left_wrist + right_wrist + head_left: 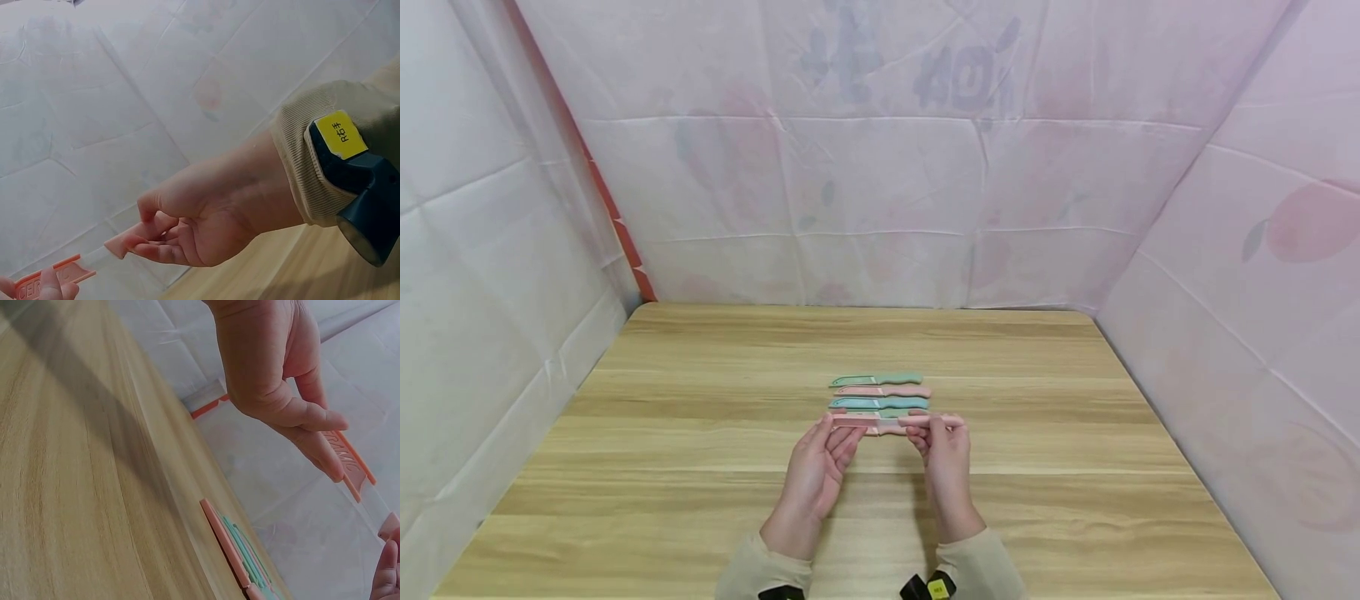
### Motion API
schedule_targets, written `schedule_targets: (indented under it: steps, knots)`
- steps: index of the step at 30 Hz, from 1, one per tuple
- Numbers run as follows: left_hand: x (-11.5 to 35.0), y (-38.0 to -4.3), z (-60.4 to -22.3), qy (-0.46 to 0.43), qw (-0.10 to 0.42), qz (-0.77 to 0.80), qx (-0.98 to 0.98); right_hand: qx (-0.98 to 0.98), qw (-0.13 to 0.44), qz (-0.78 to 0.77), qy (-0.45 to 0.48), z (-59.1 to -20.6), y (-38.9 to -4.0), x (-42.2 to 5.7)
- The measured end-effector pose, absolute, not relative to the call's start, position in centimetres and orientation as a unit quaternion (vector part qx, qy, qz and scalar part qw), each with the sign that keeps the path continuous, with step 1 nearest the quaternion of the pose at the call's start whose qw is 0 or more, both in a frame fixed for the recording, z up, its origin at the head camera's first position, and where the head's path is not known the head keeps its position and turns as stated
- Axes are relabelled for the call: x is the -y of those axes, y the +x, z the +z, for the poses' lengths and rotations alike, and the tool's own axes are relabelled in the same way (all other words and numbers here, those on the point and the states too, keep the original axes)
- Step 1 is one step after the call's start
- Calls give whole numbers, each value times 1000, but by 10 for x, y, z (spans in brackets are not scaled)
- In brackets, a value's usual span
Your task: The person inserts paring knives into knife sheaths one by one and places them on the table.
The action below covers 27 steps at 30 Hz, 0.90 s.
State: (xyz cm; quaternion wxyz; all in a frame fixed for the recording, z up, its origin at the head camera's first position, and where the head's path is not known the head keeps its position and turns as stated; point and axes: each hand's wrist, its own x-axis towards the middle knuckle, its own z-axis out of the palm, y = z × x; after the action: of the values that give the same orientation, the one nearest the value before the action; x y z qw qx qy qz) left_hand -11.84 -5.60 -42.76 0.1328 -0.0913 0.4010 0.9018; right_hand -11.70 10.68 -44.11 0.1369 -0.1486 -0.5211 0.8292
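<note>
My left hand [820,469] holds the pink sheath [853,422] of a small ceramic knife between its thumb and fingers. My right hand [946,471] pinches the knife's pink handle [954,421]. Between sheath and handle a stretch of pale blade [94,257] is bare, while its tip end is hidden in the sheath. Raised lettering shows on the sheath in both wrist views. The knife is held level above a row of sheathed knives on the table, and partly covers the nearest ones in the head view.
Lying side by side on the wooden table [700,467] are a green knife [901,378], a pink knife [897,391], a blue knife [880,403], another green one and another pink one. White printed sheets [880,183] hang behind and at both sides.
</note>
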Motion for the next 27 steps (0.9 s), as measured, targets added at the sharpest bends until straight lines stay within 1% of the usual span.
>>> schedule_targets:
  steps: [5,8,12,14,17,23,27]
  knots:
    - [55,-118,-429,-94,133,898,-408,521,129,831,-148,-440,-116,-106]
    - [55,-118,-430,-91,132,899,-407,528,141,828,-124,-444,-117,-106]
    - [54,-118,-431,-91,129,901,-405,543,161,821,-71,-465,-122,-109]
    - [54,-118,-432,-90,129,901,-403,546,163,820,-60,-469,-123,-110]
    - [53,-119,-433,-87,128,903,-400,542,161,822,-70,-466,-122,-109]
    - [53,-119,-432,-72,131,903,-403,525,140,830,-128,-447,-119,-105]
    - [53,-120,-430,-58,131,905,-400,517,135,833,-142,-443,-119,-104]
